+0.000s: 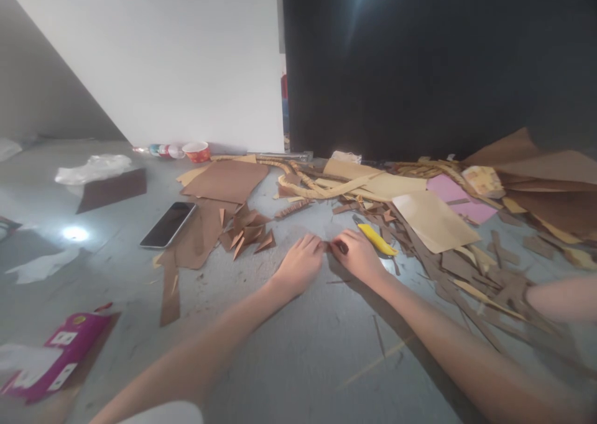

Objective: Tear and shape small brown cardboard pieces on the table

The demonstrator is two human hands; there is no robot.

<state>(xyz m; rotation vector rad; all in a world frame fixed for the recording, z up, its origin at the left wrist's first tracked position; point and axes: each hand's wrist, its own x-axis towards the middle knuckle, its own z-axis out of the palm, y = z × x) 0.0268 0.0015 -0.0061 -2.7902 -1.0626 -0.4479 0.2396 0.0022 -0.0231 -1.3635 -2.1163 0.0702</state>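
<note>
My left hand [301, 261] and my right hand [357, 253] almost meet over the grey surface, fingers closed in a pinch. Between the fingertips is a small dark brown piece [327, 247], too small to make out clearly. Just right of my right hand lies a yellow cutter [377, 239], its dark tip pointing away. Left of my left hand sits a loose pile of folded brown pieces [247, 228]. Beyond the hands lies a ridged brown strip [293, 208].
A phone [168, 225] lies at left on brown sheets [228, 181]. Brown offcuts [471, 281] and a tan sheet [436, 221] cover the right side. Front left is a magenta item [69, 349]. A red cup [196, 152] stands behind. A bare limb [564, 298] enters at right.
</note>
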